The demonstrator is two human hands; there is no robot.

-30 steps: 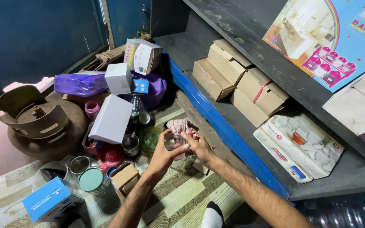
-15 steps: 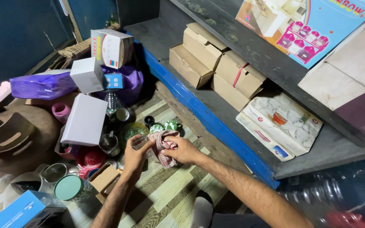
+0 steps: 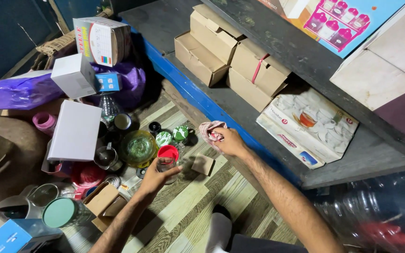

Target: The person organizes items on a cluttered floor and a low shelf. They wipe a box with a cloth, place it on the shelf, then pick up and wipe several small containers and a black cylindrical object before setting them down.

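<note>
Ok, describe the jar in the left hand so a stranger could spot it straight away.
Start at the blue shelf edge and drop to the striped floor in front of it. There the left hand holds a small clear glass jar. Its lid is plain red, while the two jars just behind have green patterned lids.

On your shelf sit brown cardboard boxes (image 3: 226,51) and a white tea-set box (image 3: 305,126); left, two white boxes (image 3: 73,75), a blue box (image 3: 10,236).
</note>
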